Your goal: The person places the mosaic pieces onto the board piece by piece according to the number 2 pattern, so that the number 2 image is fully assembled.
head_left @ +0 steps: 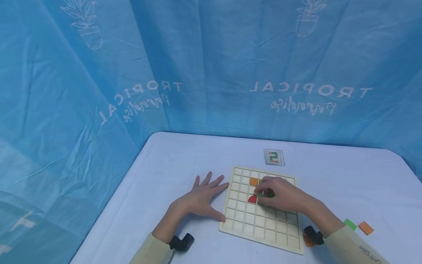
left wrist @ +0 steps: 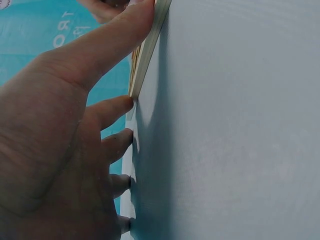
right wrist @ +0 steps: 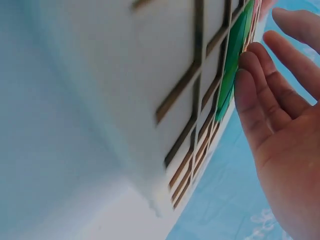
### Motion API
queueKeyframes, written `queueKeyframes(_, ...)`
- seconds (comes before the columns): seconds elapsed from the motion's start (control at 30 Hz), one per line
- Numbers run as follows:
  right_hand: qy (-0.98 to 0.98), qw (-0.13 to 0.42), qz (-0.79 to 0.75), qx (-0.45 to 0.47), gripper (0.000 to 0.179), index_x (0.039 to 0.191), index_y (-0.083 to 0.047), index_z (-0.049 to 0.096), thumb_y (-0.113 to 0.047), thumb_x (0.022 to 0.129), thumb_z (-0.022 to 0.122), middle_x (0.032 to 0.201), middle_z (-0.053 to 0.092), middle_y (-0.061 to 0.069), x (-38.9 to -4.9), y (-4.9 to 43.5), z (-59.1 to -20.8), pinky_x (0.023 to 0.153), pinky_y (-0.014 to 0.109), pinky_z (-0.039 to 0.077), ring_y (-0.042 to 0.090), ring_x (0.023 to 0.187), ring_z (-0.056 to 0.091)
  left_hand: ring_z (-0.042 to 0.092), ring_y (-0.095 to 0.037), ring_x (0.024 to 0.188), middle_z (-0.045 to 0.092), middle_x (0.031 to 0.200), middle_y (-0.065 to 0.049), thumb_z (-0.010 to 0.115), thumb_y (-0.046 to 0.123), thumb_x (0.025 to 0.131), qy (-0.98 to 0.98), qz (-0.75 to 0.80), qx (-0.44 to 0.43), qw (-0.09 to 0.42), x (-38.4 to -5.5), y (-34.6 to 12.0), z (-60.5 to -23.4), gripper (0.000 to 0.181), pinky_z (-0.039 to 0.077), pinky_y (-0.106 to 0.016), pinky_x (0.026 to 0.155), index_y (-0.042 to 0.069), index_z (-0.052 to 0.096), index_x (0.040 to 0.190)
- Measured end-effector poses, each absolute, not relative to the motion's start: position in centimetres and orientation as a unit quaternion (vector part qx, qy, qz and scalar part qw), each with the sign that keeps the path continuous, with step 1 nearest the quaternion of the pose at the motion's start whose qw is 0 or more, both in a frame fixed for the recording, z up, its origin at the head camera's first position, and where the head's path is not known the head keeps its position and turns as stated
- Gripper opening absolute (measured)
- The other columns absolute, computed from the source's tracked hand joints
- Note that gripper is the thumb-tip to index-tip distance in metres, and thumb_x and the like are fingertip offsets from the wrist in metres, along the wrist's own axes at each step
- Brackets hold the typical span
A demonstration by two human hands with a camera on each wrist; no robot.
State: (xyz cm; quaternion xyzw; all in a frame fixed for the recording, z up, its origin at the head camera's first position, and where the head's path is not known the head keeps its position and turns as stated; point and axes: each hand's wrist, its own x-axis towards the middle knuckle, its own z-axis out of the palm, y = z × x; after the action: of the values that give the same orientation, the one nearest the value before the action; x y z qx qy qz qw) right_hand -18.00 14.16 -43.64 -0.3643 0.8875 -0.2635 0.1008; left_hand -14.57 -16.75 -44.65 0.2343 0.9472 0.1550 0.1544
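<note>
A pale wooden grid board (head_left: 240, 216) lies on the white table. My left hand (head_left: 201, 200) rests beside it with fingers spread, thumb and forefinger at its left edge. Over the board's middle, my right hand (head_left: 283, 194) bends its fingers downward, the tips close by a red rounded tile (head_left: 252, 199). In the right wrist view, several of those fingertips meet green tiles (right wrist: 232, 55) set in the grid. An orange square tile (head_left: 254, 182) sits in a cell farther up. The right hand covers much of the green tiles in the head view.
Behind the board lies a small pattern card (head_left: 274, 157) with a green and orange figure on a grid. Right of the board are a loose green tile (head_left: 350, 224) and an orange tile (head_left: 366, 228). Another orange tile (head_left: 308, 241) lies partly under the right wrist camera.
</note>
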Motion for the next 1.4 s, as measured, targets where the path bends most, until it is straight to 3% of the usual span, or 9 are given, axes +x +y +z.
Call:
queueKeyframes(0.2,0.890,0.100,-0.287,-0.340,0.021,0.106,-0.020,0.073,-0.021,0.085,0.074,0.096,0.062,-0.014,-17.8,16.3,-43.7,0.068,0.026,0.050,0.008,0.081,0.056,-0.009,-0.028,0.145,0.008,0.160,0.007,0.068,0.079,0.061,0.947,0.153,0.236,0.154,-14.6,-16.7,-44.7,0.110,-0.009,-0.059,0.110,0.036,0.025,0.152)
queueKeyframes(0.6,0.895,0.103,-0.310,-0.305,0.021,0.107,-0.020,0.072,-0.024,0.086,0.074,0.098,0.062,-0.011,-16.7,20.1,-44.1,0.067,0.025,0.051,0.005,0.077,0.056,-0.010,-0.027,0.145,0.008,0.160,0.008,0.066,0.082,0.059,0.948,0.154,0.230,0.157,-14.4,-17.0,-44.9,0.111,-0.009,-0.059,0.110,0.036,0.025,0.152)
queueKeyframes(1.03,0.919,0.054,-0.291,-0.259,0.023,0.103,-0.023,0.073,-0.022,0.081,0.078,0.097,0.062,-0.012,-15.3,23.7,-43.5,0.068,0.025,0.051,0.004,0.080,0.056,-0.010,-0.028,0.144,0.008,0.160,0.007,0.066,0.080,0.061,0.946,0.156,0.240,0.152,-14.6,-16.8,-44.7,0.110,-0.009,-0.059,0.109,0.036,0.025,0.152)
queueKeyframes(1.4,0.935,0.059,-0.284,-0.202,0.024,0.101,-0.025,0.072,-0.039,0.081,0.077,0.096,0.062,-0.012,-14.4,26.3,-43.8,0.065,0.024,0.050,0.004,0.078,0.055,-0.010,-0.029,0.145,0.008,0.160,0.007,0.067,0.081,0.060,0.946,0.156,0.238,0.156,-14.6,-16.6,-44.9,0.111,-0.008,-0.061,0.109,0.036,0.025,0.153)
